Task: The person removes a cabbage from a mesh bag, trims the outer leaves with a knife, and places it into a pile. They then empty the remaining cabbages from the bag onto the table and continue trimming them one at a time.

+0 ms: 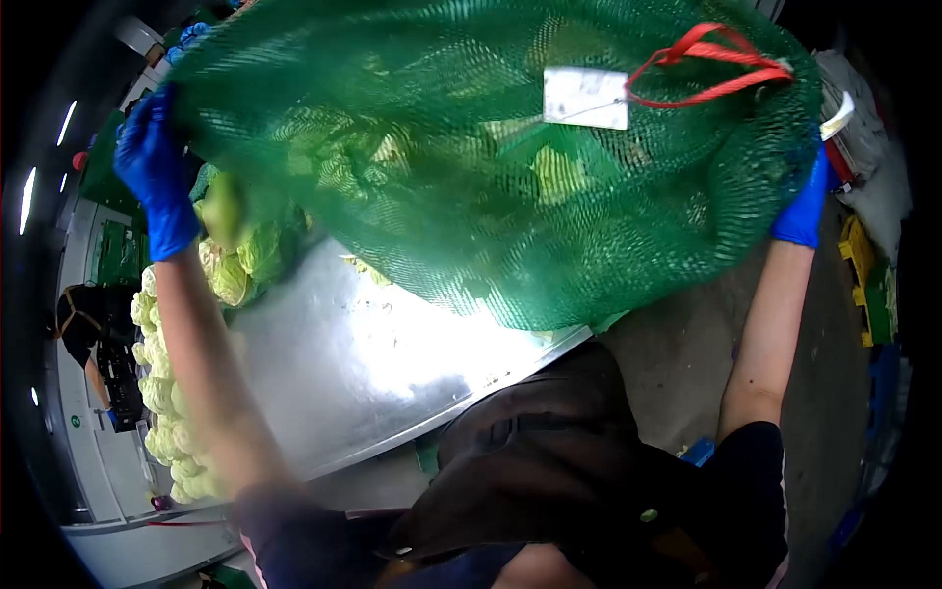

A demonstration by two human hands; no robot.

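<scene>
A large green mesh bag (461,226) is stretched between my two raised, blue-gloved hands, filling the upper view. My left hand (160,182) grips its left edge with bent fingers. At the right edge, my right hand (807,201) holds the bag, its fingers mostly hidden behind the netting. A white tag (586,98) and a red strap loop (702,69) lie against the mesh. Pale green cabbage leaves show through the netting. Close to my left wrist is a blurred green cabbage (224,209), with leafy cabbages (240,265) below it.
A shiny metal table (334,363) lies under the bag, with loose leaf scraps on it. Many pale cabbages (162,393) are stacked along its left side. Another person (83,329) bends over a black crate (120,363) at far left. Yellow and green crates (863,280) stand at right.
</scene>
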